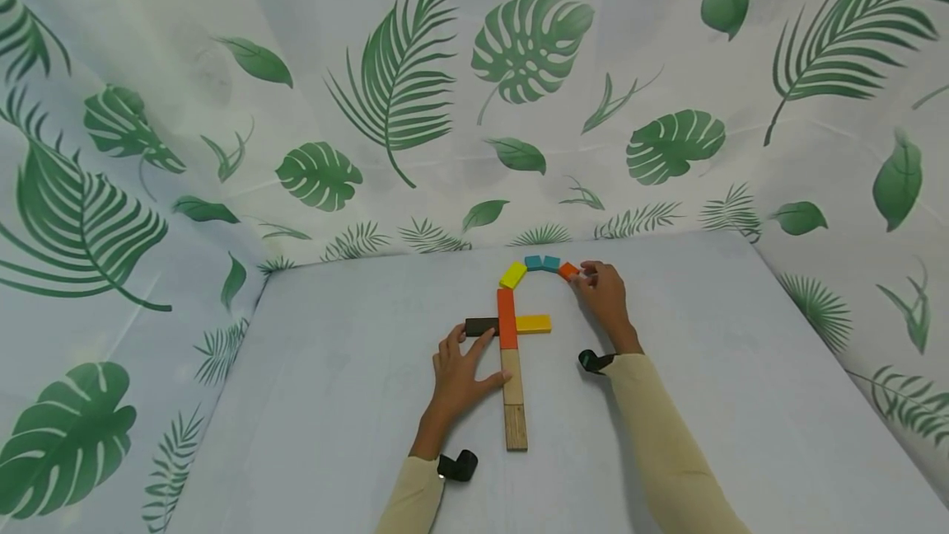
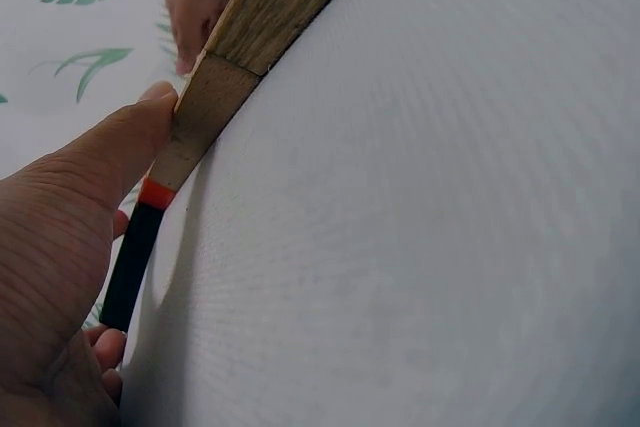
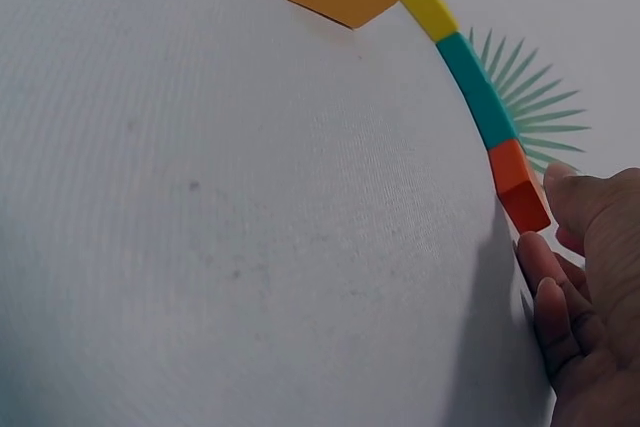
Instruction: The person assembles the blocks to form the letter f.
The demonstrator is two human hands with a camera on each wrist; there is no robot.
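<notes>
A vertical row is made of a red block (image 1: 507,318), a tan wooden block (image 1: 512,376) and a striped wooden block (image 1: 516,427). A black block (image 1: 482,326) and a yellow-orange block (image 1: 533,324) flank the red one. From its top curve a yellow block (image 1: 513,274), two teal blocks (image 1: 534,263) and a small orange block (image 1: 567,271). My left hand (image 1: 458,377) is spread, its fingers touching the black block and its thumb against the tan one. At the curve's right end, my right hand (image 1: 604,295) pinches the orange block, fingertips (image 3: 535,252) at its edge.
The blocks lie on a pale cloth-covered table (image 1: 334,402). Behind it hangs a white leaf-print curtain (image 1: 296,105), which also runs along both sides. Each wrist carries a small black camera (image 1: 458,466).
</notes>
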